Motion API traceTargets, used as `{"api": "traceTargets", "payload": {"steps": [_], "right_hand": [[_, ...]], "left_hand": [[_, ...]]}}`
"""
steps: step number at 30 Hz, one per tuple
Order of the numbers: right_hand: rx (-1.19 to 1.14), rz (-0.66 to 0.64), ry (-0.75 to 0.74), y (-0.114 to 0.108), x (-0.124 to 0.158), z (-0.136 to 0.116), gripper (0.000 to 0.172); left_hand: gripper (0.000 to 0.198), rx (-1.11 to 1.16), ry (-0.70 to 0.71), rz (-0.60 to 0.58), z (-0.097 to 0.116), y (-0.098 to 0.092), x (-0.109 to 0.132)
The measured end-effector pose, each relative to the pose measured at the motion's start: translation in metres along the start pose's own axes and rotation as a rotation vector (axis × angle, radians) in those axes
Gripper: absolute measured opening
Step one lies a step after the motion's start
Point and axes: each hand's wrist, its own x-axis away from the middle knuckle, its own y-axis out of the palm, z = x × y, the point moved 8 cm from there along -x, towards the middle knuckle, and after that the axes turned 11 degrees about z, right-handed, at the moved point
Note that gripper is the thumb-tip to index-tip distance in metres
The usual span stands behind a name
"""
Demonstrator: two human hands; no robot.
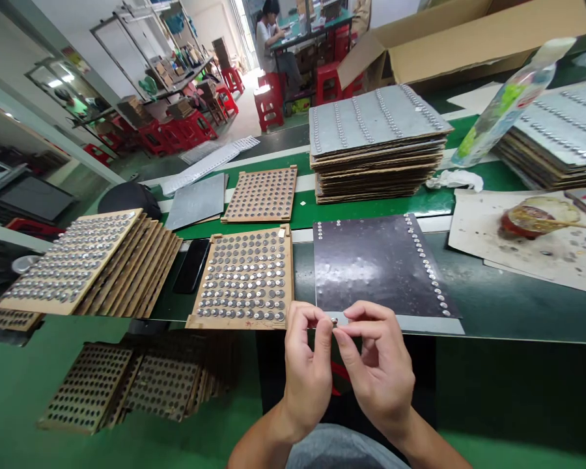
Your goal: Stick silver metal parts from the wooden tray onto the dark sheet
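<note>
A small round metal piece (334, 322) is pinched between fingertips in front of my body, just past the table's near edge. My left hand (306, 365) is closed, with thumb and forefinger on the piece. My right hand (381, 371) is closed too, its thumb and fingertips meeting the piece from the other side. Right beyond them lies a dark, glossy magnetic-looking sheet (366, 273) with small metal pieces in a row down its right side and a few at its top left. To the left, a wooden board (248, 322) carries rows of dark discs, many topped with small metal pieces.
A phone (191, 267) and a stack of filled boards (122, 280) stand left. Behind are another board (261, 193) and stacked grey sheets (378, 176). At right are a plastic bottle (512, 107) and a cup of reddish-brown stuff (532, 218). A person (268, 39) sits far back.
</note>
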Motion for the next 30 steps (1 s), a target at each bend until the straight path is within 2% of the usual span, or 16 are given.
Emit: {"api": "traceTargets", "payload": {"steps": [14,20,23,26,27,30], "right_hand": [[-0.03,-0.05,0.093,0.006,0.005,0.012,0.014],[-0.034,-0.049,0.094,0.009,0.008,0.015,0.015],[-0.02,-0.058,0.119,0.009,0.01,0.026,0.014],[0.061,-0.059,0.117,0.005,0.008,0.043,0.019],[0.106,-0.066,0.095,0.004,0.007,0.048,0.024],[0.252,-0.113,0.011,-0.001,0.004,0.061,0.025]], "left_hand": [[0.034,0.004,-0.023,0.023,0.0,0.002,0.0],[0.038,0.053,-0.107,0.006,-0.004,0.008,0.002],[0.039,0.028,-0.138,0.004,-0.011,0.004,-0.002],[0.038,-0.226,-0.097,0.07,-0.025,-0.025,-0.025],[0.037,-0.384,-0.078,0.122,-0.03,-0.042,-0.037],[0.025,-0.587,-0.092,0.288,-0.047,-0.103,-0.076]]}}
